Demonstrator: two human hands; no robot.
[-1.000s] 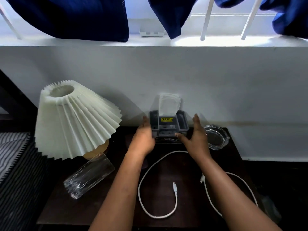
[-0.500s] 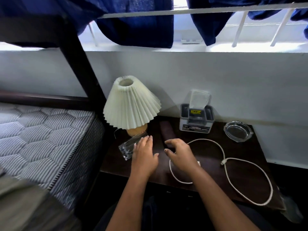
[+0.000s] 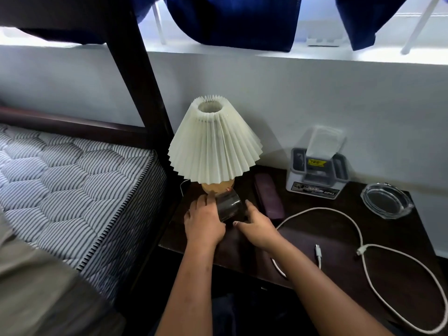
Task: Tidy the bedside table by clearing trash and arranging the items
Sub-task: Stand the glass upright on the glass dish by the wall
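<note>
A clear drinking glass (image 3: 229,205) stands on the dark bedside table (image 3: 315,241), just in front of the lamp's tan base. My left hand (image 3: 204,221) wraps its left side and my right hand (image 3: 257,226) presses against its right side. The lamp (image 3: 214,151) has a pleated cream shade. A dark purple case (image 3: 268,195) lies right of the glass. A white charging cable (image 3: 358,248) loops across the table's right half. A grey tissue box (image 3: 315,175) stands at the back against the wall, and a glass ashtray (image 3: 386,200) sits to its right.
A striped mattress (image 3: 72,190) and a dark bed post (image 3: 138,76) flank the table on the left. The white wall runs behind it, with a window sill and blue curtains (image 3: 232,20) above.
My hands left the tissue box, came left to the glass lying on its side and closed around it. The glass now stands by the lamp base. The view swung left.
</note>
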